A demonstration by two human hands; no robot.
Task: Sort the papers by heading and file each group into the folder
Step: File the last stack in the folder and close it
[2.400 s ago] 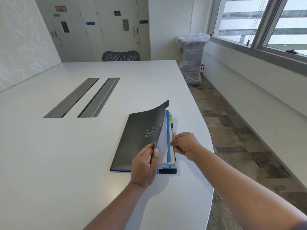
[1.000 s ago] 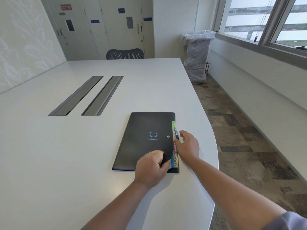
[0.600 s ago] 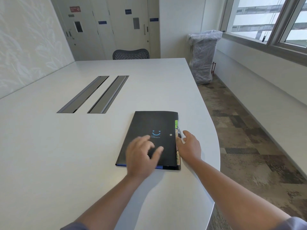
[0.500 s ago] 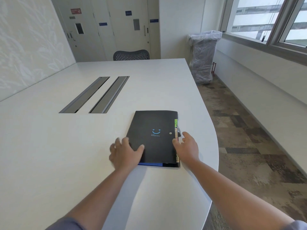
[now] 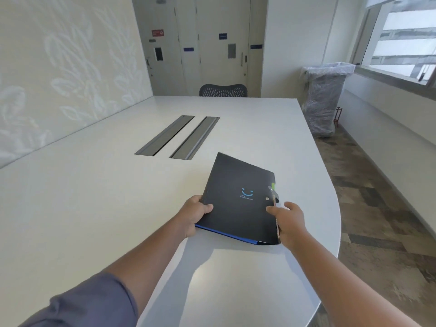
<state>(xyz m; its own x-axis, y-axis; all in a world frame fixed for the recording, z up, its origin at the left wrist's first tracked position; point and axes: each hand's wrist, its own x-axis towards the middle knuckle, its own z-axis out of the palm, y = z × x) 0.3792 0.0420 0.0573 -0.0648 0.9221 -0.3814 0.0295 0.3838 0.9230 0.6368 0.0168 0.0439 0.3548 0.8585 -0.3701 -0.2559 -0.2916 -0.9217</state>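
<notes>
The flat black plastic folder (image 5: 238,197), open a moment ago, is now closed and lifted off the white counter (image 5: 99,204), left hand (image 5: 194,217) and right hand (image 5: 289,220) grasping its sides, suggesting filing is done.

Folder (image 5: 238,197) over table (image 5: 94,197), slots (image 5: 179,136) behind.

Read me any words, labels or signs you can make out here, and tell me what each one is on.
None can be read.
Black folder: blue smile logo, small print beneath it blurred.
Red sign on the far doors: too small.
Blue door plates: too small.
Green tab at the folder's edge: no text visible.
</notes>
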